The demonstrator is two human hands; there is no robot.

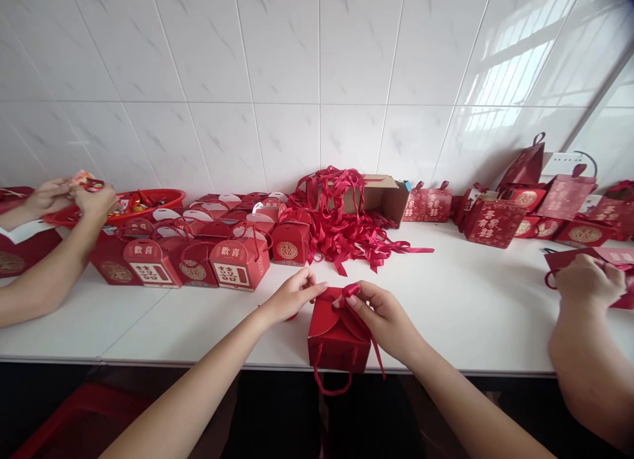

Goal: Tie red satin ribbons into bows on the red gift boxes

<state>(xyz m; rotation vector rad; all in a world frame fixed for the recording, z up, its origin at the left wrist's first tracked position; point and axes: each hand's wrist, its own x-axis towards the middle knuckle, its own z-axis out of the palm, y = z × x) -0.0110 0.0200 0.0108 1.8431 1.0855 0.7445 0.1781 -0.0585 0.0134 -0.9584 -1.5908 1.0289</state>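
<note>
A small red gift box (337,343) stands at the table's front edge, its curved top flaps folded together and a twisted cord handle hanging over the edge. My right hand (384,314) pinches a red ribbon (351,290) above the box top, and one ribbon end trails down the box's right side. At the box's back left corner is my left hand (293,295), thumb stretched toward the top and fingers curled; what lies between them, if anything, is too small to make out. A bit of red cord or ribbon shows below that hand.
Loose red ribbons (341,228) spill from a cardboard box (391,198) at the wall. Rows of red boxes (238,264) stand left, finished bags (495,221) right. Other people's hands work at a red basket (171,198) at left and over a box at right.
</note>
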